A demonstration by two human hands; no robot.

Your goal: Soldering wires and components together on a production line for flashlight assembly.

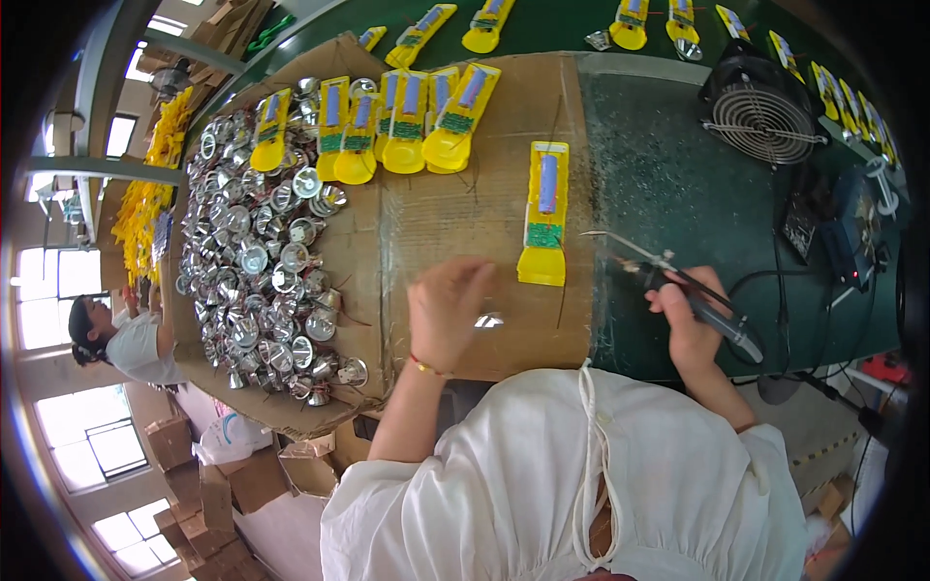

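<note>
In front of me on the cardboard sheet lies a yellow plastic torch housing (pixel 542 266), holding a purple cylindrical battery (pixel 548 184) and a green circuit board (pixel 543 235). Just left of it my left hand (pixel 444 305) hovers with fingers drawn together; whatever they may hold is hidden. A small bright patch shows beside that hand, too unclear to name. My right hand (pixel 690 329) grips the dark handle of a soldering iron (pixel 715 321) with a thin wire guide on it. Its front end points left toward the housing, apart from it.
Many silver reflector cups (pixel 254 259) are heaped at left. Several similar yellow housings (pixel 403 155) lie beyond them, with more along the far edge. A black fan (pixel 762 121) and a dark soldering station (pixel 852 237) with cables stand at right. Another person (pixel 140 344) is at far left.
</note>
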